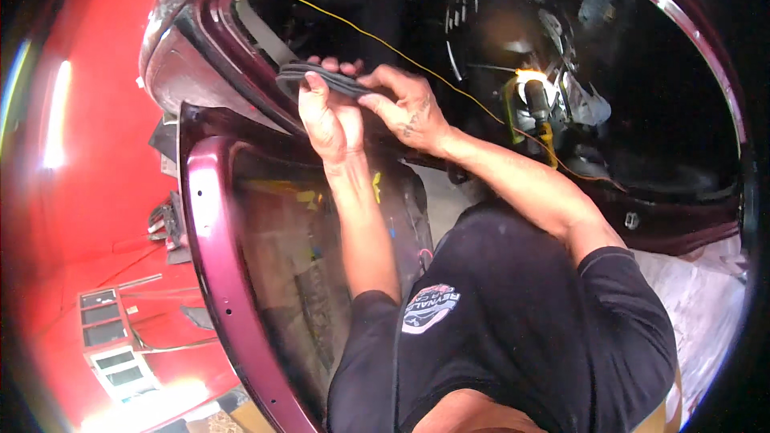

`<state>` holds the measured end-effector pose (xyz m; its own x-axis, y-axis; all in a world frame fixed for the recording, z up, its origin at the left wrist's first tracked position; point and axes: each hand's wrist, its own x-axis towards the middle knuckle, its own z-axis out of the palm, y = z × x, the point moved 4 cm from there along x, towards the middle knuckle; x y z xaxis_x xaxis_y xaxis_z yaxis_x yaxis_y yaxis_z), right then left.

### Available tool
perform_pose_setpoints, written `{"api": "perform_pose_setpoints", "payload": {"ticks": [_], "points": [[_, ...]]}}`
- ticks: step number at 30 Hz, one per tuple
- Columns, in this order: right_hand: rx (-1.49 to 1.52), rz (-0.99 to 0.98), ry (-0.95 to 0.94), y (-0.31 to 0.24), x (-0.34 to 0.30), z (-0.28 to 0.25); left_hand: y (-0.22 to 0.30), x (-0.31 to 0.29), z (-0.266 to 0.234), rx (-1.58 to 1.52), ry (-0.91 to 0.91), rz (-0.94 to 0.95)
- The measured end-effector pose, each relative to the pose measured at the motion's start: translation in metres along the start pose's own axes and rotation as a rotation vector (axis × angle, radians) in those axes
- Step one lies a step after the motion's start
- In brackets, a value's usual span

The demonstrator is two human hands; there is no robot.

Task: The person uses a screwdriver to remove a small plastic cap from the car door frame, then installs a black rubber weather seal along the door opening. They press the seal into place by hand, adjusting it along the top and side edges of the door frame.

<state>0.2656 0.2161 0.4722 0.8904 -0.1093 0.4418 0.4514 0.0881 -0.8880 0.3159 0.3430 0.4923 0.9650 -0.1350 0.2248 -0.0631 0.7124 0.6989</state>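
A dark grey, flat, layered piece [298, 71], with a rounded left end, is held up between my two hands. It could be a folded pad or strip; I cannot tell which. My left hand [333, 124] grips it from below, thumb on the near face and fingertips showing over the top edge. At its right end my right hand [407, 108] pinches it between thumb and fingers. Both hands are in front of the maroon car body's opening [215, 0], close to its left edge.
Below left stands an open maroon car door [210, 200] with its window. Inside the dark cabin a lit work lamp [536, 100] shines, and a yellow cord [385, 46] runs across. Pale sheeting [690, 305] is at the right. Farther left are a red wall [96, 192] and frames [120, 365].
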Motion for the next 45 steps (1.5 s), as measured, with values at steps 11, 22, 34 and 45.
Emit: {"api": "perform_pose_setpoints", "payload": {"ticks": [11, 22, 34, 45], "points": [[-0.096, 0.058, -0.169, 0.004, -0.021, -0.023, 0.024, 0.017, -0.002, 0.363, 0.206, 0.079], [-0.293, -0.165, -0.171, -0.049, 0.036, -0.01, 0.04, 0.018, -0.064, 1.444, 0.727, 0.715], [-0.624, -0.216, -0.209, -0.068, 0.093, 0.012, 0.071, 0.045, -0.029, 1.405, 0.658, 0.739], [-0.763, -0.313, -0.255, -0.077, 0.147, 0.021, 0.078, 0.056, -0.02, 1.475, 0.682, 0.686]]}}
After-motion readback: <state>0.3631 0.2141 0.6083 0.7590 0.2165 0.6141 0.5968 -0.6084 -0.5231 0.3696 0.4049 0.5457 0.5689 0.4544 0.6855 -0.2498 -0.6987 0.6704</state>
